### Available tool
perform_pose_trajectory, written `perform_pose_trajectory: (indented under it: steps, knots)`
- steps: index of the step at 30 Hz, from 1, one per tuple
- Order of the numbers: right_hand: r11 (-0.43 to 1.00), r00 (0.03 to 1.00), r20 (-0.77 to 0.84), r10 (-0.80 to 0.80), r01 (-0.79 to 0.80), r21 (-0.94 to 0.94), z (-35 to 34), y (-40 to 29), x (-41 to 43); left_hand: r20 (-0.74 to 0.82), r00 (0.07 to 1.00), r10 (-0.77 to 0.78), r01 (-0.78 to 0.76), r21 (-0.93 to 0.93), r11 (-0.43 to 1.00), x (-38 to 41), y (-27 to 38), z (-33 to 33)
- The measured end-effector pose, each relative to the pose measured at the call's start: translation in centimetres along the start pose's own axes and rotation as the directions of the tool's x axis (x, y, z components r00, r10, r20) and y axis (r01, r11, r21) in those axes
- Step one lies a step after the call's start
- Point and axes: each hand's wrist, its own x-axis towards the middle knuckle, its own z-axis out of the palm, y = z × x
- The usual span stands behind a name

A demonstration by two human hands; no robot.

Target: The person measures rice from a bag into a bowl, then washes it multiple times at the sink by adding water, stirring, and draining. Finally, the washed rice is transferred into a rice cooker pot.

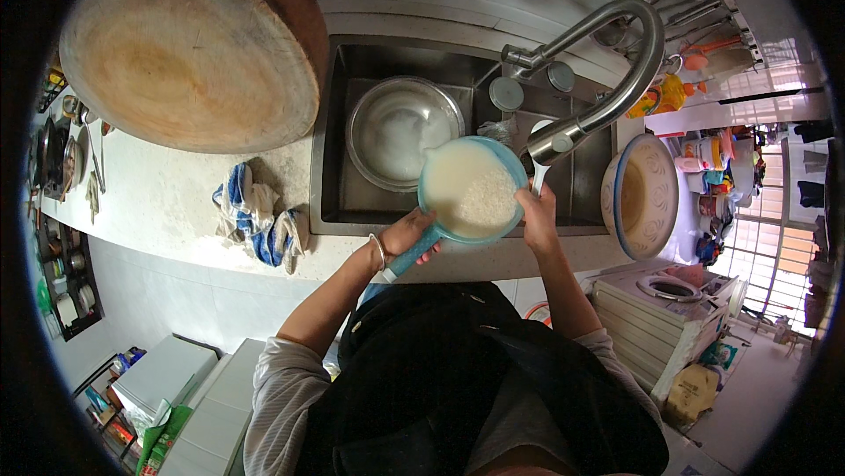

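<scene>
A blue-rimmed, handled pot (422, 176) is tilted over the near edge of the sink, with white rice (487, 202) and cloudy water inside. My left hand (408, 236) grips it where the blue handle (414, 256) meets the body. At the pot's right rim is my right hand (537, 212), which also holds a white utensil handle (539, 179); the utensil's far end is partly hidden by the faucet head. A round metal basin (360, 136) with whitish, cloudy liquid rests in the sink just beyond the pot, whose lip overlaps the basin's right edge.
The steel faucet (650, 47) arches over the sink (323, 166) from the right. A thick round wooden chopping block (191, 54) stands at the left, with a blue-and-white cloth (254, 215) nearby. A large patterned basin (653, 199) stands right of the sink; utensils hang beyond it.
</scene>
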Motion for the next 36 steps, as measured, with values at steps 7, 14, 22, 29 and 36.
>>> perform_pose_trajectory:
  steps: [7, 14, 22, 29, 36]
  knots:
    - [1.0, 1.0, -0.028, -0.009, 0.01, 0.015, 0.6, -0.3, 0.3, -0.041, 0.999, -0.001, -0.002, -0.069, 0.998, -0.4, -0.1, 0.1]
    - [1.0, 1.0, 0.01, 0.01, -0.01, -0.007, 0.7, -1.0, 0.4, -0.018, 1.0, -0.018, 0.015, -0.148, 0.989, 0.0, -0.8, -0.3]
    - [0.999, 1.0, 0.029, -0.004, 0.005, -0.033, 1.2, -1.3, 0.8, -0.02, 1.0, 0.005, -0.009, -0.193, 0.981, -0.2, -1.1, -0.6]
    - [0.997, 0.999, 0.034, 0.016, -0.013, -0.075, 2.0, -2.5, 0.7, -0.028, 1.0, 0.012, -0.018, -0.206, 0.978, -0.6, -0.8, -0.4]
    - [0.997, 0.998, 0.057, 0.009, -0.005, -0.075, 2.5, -2.8, 0.9, -0.016, 0.999, 0.039, -0.041, -0.207, 0.978, -0.6, -1.1, -0.7]
